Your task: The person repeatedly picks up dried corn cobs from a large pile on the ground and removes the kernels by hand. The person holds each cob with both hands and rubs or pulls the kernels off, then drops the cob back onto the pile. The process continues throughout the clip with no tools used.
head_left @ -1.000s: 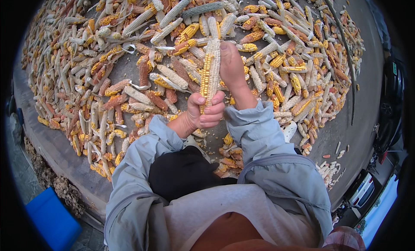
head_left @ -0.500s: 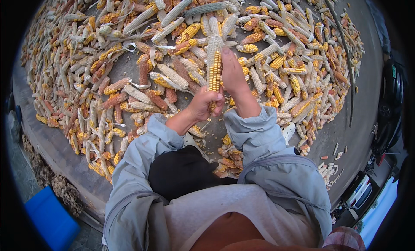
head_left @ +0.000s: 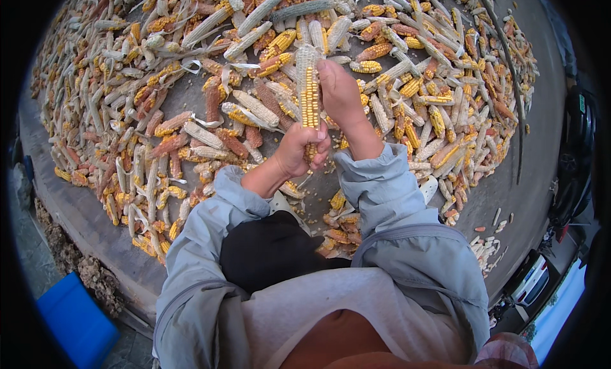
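A partly shelled ear of corn [head_left: 309, 94] stands nearly upright in front of me. Yellow kernels cover its middle and lower part, while its pale upper end is bare cob. My left hand [head_left: 297, 150] is wrapped round the lower end, and a few kernels show beneath the fist. Higher up, my right hand [head_left: 342, 94] closes against the ear's right side, its thumb near the top by the border of bare cob and kernels. The fingers behind the ear are hidden.
A wide heap of cobs and ears [head_left: 203, 137], some bare and some with kernels, spreads over the grey ground [head_left: 474, 207]. Along the right runs a long dark stick [head_left: 507, 57]. A blue box-like object [head_left: 76, 321] is at lower left, a dark vehicle [head_left: 573, 159] at far right.
The ear and my right hand have shifted slightly left and up. My left hand keeps its grip on the lower end.
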The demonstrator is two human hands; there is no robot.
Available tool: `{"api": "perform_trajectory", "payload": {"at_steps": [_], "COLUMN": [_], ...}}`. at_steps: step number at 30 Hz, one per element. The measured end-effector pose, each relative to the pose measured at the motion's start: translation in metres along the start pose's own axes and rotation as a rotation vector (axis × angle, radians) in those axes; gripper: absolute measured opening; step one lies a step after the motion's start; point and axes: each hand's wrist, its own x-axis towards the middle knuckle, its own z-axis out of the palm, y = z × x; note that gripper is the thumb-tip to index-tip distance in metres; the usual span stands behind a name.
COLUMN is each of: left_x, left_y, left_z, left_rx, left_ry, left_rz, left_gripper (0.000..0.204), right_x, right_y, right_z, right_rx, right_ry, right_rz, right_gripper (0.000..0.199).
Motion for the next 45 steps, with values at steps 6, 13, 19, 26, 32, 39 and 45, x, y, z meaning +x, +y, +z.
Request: {"api": "perform_trajectory", "payload": {"at_steps": [6, 13, 19, 26, 32, 39, 45], "left_x": [-0.001, -0.002, 0.000, 0.024, 0.025, 0.013, 0.008], "left_y": [-0.003, -0.001, 0.024, 0.079, 0.071, 0.074, 0.073], "left_z": [0.001, -0.006, -0.015, -0.010, -0.013, -0.008, -0.021], "left_rx": [0.079, -0.032, 0.466, 0.045, -0.082, -0.086, -0.186], "left_ry": [0.072, 0.004, 0.118, 0.293, 0.410, 0.409, 0.440], "left_rz": [-0.011, -0.022, 0.012, 0.477, 0.613, 0.710, 0.718], "left_gripper": [0.014, 0.018, 0.046, 0.040, 0.030, 0.027, 0.027], "right_x": [-0.020, -0.014, -0.027, -0.035, -0.038, -0.045, -0.052], "right_y": [-0.001, 0.028, 0.013, 0.003, 0.007, 0.016, -0.002], "right_z": [0.015, 0.013, 0.003, 0.019, 0.030, 0.042, 0.040], "right_rx": [0.013, 0.150, 0.583, 0.373, 0.121, 0.461, 0.138], "right_ry": [0.066, 0.048, -0.132, -0.404, -0.353, -0.318, -0.454], "right_rz": [-0.036, 0.023, 0.345, 0.112, 0.126, 0.252, 0.195], "right_gripper": [0.038, 0.042, 0.042, 0.044, 0.042, 0.038, 0.039]}}
